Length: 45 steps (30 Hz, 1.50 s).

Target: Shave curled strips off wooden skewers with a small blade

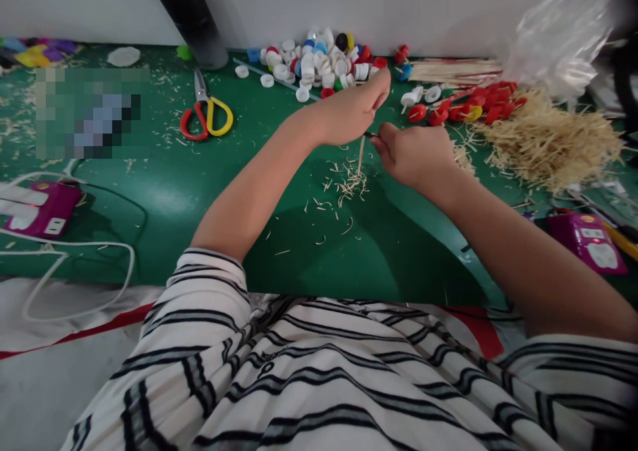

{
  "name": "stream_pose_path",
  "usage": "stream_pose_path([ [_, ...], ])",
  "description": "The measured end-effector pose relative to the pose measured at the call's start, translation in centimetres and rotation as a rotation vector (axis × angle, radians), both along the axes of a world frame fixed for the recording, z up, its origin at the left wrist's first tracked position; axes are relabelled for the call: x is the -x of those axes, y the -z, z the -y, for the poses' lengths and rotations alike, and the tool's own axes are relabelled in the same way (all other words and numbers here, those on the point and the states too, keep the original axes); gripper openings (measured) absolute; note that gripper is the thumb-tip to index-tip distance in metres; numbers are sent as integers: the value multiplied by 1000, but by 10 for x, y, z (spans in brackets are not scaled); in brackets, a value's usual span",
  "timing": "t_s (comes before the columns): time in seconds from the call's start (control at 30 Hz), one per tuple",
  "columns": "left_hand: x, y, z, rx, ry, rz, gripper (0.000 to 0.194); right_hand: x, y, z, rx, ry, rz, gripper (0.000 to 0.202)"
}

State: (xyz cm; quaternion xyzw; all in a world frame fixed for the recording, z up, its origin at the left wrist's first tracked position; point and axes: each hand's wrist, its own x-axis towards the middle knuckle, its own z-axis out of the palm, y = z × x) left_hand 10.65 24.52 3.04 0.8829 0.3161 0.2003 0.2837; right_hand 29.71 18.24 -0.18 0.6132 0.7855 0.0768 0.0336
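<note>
My left hand [351, 111] is closed around a thin wooden stick [361, 155], whose lower end points down at the green table. Close beside it, my right hand [413, 151] is closed on a small dark tool [371, 134]; only a sliver shows between the two hands, and it looks like a knife blade. The tool lies against or very near the stick; I cannot tell which. Curled pale wood shavings [349, 186] are scattered on the table under the stick's tip.
Behind my hands lies a heap of bottle caps [309, 66]. Scissors [207, 115] and a black bottle [192, 19] are at left. At right are red caps on sticks [486, 102], a shavings pile [553, 142] and a plastic bag [558, 36]. Purple power sockets [588, 242] flank the table.
</note>
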Motion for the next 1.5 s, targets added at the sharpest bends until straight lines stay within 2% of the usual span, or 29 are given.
stream_pose_path([
  [0.27, -3, 0, 1, 8, -38, -10, 16, 3, -2, 4, -2, 25, 18, 57],
  [0.37, -3, -2, 3, 0, -64, -28, 15, 3, 8, 9, 30, -3, 43, 60],
  [0.43, -4, -3, 5, 0, -59, -30, 15, 4, 18, 15, 106, -21, 74, 59],
  [0.53, -8, -4, 9, -9, -3, -26, 14, 4, 31, 23, 139, 4, 60, 59],
  [0.63, -14, -3, 11, -51, 68, 16, 16, 3, 35, 27, 117, 6, 42, 59],
  [0.93, -15, -2, 12, -24, 20, -8, 17, 2, 31, 27, 101, 22, 43, 59],
  [1.17, -16, -5, 14, -18, 3, -12, 17, -2, 3, 16, -27, 16, 14, 62],
  [1.23, -15, -4, 13, -31, -20, -25, 17, -1, 0, 13, -34, 17, 23, 61],
  [1.33, -14, -3, 11, -50, -31, -37, 17, 3, 8, 15, -34, 20, 32, 59],
  [1.5, -13, -1, 9, -52, -38, -33, 15, 6, 32, 24, 77, 31, 46, 57],
])
